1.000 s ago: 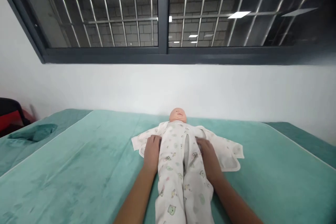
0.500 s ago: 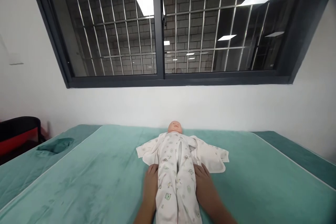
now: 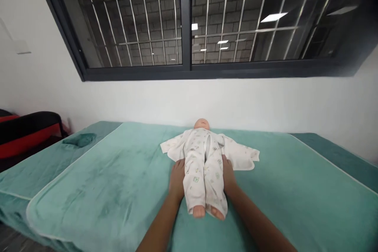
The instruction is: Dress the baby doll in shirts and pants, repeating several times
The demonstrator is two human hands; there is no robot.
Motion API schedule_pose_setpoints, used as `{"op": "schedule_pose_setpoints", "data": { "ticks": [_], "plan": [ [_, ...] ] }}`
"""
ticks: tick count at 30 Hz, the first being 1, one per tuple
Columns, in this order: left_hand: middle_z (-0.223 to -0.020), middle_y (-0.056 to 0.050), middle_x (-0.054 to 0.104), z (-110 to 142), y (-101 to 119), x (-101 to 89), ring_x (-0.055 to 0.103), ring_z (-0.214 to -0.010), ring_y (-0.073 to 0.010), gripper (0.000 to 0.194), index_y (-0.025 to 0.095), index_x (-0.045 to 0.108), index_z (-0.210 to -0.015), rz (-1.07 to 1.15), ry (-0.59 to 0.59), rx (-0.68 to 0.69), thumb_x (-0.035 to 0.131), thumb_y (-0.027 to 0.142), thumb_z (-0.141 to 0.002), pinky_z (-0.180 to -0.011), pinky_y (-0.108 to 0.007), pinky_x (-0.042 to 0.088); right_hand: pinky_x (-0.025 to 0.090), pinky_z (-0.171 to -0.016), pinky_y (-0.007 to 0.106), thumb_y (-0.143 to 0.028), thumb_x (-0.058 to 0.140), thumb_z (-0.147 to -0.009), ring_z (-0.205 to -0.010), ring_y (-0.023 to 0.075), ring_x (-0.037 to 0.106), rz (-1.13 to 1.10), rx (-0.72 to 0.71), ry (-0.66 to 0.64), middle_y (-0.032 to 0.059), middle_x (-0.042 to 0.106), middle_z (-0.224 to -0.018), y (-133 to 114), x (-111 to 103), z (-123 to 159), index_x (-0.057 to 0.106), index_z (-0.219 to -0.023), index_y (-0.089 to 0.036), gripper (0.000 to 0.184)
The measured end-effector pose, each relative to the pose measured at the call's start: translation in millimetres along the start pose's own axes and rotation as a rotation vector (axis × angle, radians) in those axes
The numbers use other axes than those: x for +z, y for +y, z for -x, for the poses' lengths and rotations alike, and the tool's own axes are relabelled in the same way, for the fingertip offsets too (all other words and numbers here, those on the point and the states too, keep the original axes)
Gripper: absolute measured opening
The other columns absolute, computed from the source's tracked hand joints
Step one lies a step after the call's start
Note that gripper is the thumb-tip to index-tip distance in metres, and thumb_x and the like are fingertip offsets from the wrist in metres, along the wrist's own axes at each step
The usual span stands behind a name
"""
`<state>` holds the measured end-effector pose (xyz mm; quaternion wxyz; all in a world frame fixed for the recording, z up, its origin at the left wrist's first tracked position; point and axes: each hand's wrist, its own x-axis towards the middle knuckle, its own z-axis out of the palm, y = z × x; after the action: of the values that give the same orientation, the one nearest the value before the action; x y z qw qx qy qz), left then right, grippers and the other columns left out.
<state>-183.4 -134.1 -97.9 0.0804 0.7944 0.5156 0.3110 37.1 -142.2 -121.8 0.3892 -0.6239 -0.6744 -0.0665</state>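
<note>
A baby doll [image 3: 201,123] lies on its back, its head toward the wall and its bare feet out of the trouser cuffs. It wears white printed baby trousers [image 3: 195,179], with a slit in the crotch, and a white baby shirt [image 3: 240,153] spread out on both sides. My left hand [image 3: 177,175] is closed at the left edge of the trousers at thigh height. On the opposite edge, my right hand [image 3: 228,171] grips the cloth in the same way. Parts of the fingers of both hands are hidden by the trousers.
A green padded mat [image 3: 124,173] with white piping covers the bed. At the left lie a crumpled green cloth [image 3: 79,140] and a black and red bag-like object [image 3: 32,134]. Behind the bed rise a white wall [image 3: 141,100] and a dark-framed barred window [image 3: 186,71].
The view has tilted down and drawn back, so the doll's feet and more of both forearms now show. Both hands remain at the sides of the trousers.
</note>
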Motion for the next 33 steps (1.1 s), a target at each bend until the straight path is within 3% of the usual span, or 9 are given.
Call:
{"op": "schedule_pose_setpoints", "data": {
  "ticks": [3, 6, 12, 15, 20, 25, 29, 33],
  "plan": [
    [-0.125, -0.012, 0.064, 0.2, -1.9, 3.3, 0.054, -0.117, -0.0287, 0.036, 0.023, 0.063, -0.124, -0.027, -0.037, -0.021, 0.047, 0.025, -0.092, -0.099, -0.043, 0.041, 0.045, -0.083, 0.039, -0.022, 0.044, -0.085, -0.088, 0.0269, 0.056, -0.014, 0.025, -0.024, 0.0105, 0.065, -0.091, 1.3, 1.8, -1.6, 0.065, -0.093, -0.022, 0.023],
    [-0.130, -0.012, 0.060, 0.1, -4.4, 7.6, 0.048, -0.124, -0.0282, 0.038, 0.023, 0.060, -0.127, -0.047, -0.050, -0.022, 0.049, 0.023, -0.091, -0.108, -0.046, 0.032, 0.043, -0.094, 0.042, -0.027, 0.049, -0.083, -0.097, 0.0281, 0.056, -0.043, -0.036, -0.098, 0.0115, 0.067, -0.095, -0.3, -8.9, 7.7, 0.065, -0.088, -0.020, 0.018],
    [-0.128, -0.011, 0.061, -1.1, -11.2, 16.3, 0.049, -0.121, -0.0280, 0.035, 0.023, 0.061, -0.124, -0.169, 0.021, 0.058, 0.048, 0.020, -0.092, -0.110, -0.051, 0.027, 0.049, -0.080, 0.036, -0.034, 0.051, -0.086, -0.097, 0.0262, 0.060, -0.040, -0.121, -0.257, 0.0118, 0.067, -0.107, -8.3, -42.9, 44.1, 0.068, -0.105, -0.018, 0.030],
    [-0.121, -0.011, 0.064, -1.6, -13.8, 18.0, 0.051, -0.117, -0.0264, 0.030, 0.021, 0.067, -0.113, -0.171, 0.027, 0.063, 0.047, 0.016, -0.092, -0.106, -0.047, 0.032, 0.043, -0.081, 0.035, -0.025, 0.049, -0.089, -0.095, 0.0247, 0.057, 0.049, -0.182, -0.324, 0.0112, 0.066, -0.099, -15.0, -46.7, 47.2, 0.071, -0.094, -0.018, 0.024],
    [-0.112, -0.011, 0.067, 4.8, -12.5, 9.9, 0.052, -0.109, -0.0271, 0.025, 0.019, 0.071, -0.102, -0.171, 0.080, 0.015, 0.048, 0.018, -0.091, -0.099, -0.044, 0.036, 0.035, -0.079, 0.033, -0.020, 0.054, -0.087, -0.094, 0.0235, 0.053, 0.251, -0.132, -0.249, 0.0101, 0.064, -0.098, -16.1, -43.6, 40.7, 0.069, -0.092, -0.017, 0.016],
    [-0.105, -0.009, 0.067, 22.8, -20.0, -9.6, 0.052, -0.105, -0.0273, 0.026, 0.024, 0.073, -0.099, -0.185, 0.180, -0.001, 0.050, 0.016, -0.089, -0.093, -0.044, 0.036, 0.031, -0.083, 0.034, -0.008, 0.049, -0.085, -0.095, 0.0221, 0.052, 0.348, -0.143, -0.182, 0.0066, 0.066, -0.097, 12.4, -59.0, 48.3, 0.068, -0.093, -0.020, 0.024],
    [-0.103, -0.009, 0.066, 32.8, -26.3, -19.6, 0.052, -0.103, -0.0274, 0.031, 0.025, 0.074, -0.099, -0.206, 0.177, 0.039, 0.049, 0.012, -0.088, -0.090, -0.044, 0.038, 0.030, -0.087, 0.036, -0.002, 0.046, -0.081, -0.097, 0.0222, 0.053, 0.319, -0.197, -0.165, 0.0051, 0.068, -0.097, 36.2, -77.6, 58.7, 0.070, -0.093, -0.021, 0.033],
    [-0.101, -0.010, 0.066, 30.6, -24.2, -18.4, 0.053, -0.103, -0.0274, 0.029, 0.023, 0.073, -0.096, -0.179, 0.132, 0.063, 0.050, 0.010, -0.085, -0.088, -0.043, 0.041, 0.034, -0.089, 0.036, 0.001, 0.044, -0.078, -0.094, 0.0204, 0.057, 0.190, -0.195, -0.222, 0.0048, 0.068, -0.090, 34.1, -80.6, 62.0, 0.070, -0.088, -0.020, 0.035]
  ]
}}
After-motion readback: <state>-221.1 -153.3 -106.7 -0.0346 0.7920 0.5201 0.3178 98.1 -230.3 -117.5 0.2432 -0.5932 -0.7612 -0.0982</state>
